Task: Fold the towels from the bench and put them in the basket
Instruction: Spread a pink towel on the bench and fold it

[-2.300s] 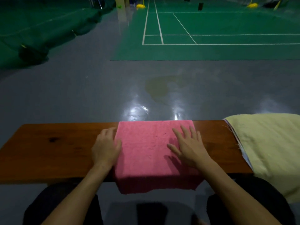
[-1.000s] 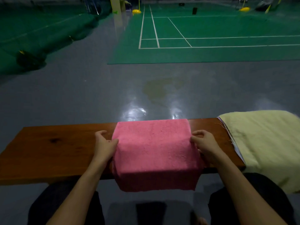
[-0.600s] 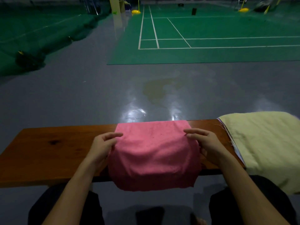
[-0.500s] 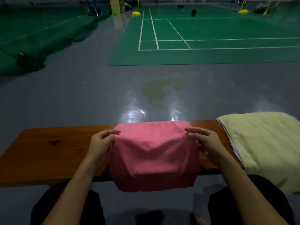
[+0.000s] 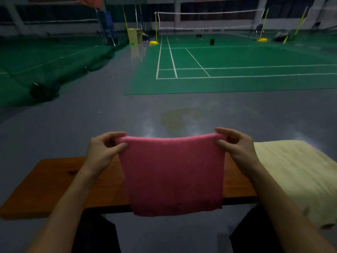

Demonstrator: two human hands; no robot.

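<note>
1. My left hand (image 5: 104,150) pinches the pink towel (image 5: 172,172) by its top left corner, above the bench (image 5: 54,183).
2. Towel hangs flat between my hands; keep the top edge taut and level for a square fold.
3. My right hand (image 5: 235,145) pinches the right corner; the yellow towel (image 5: 291,172) waits at the bench's right end.

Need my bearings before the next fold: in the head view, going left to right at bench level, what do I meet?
Bare bench → left hand → pink towel → right hand → yellow towel.
</note>
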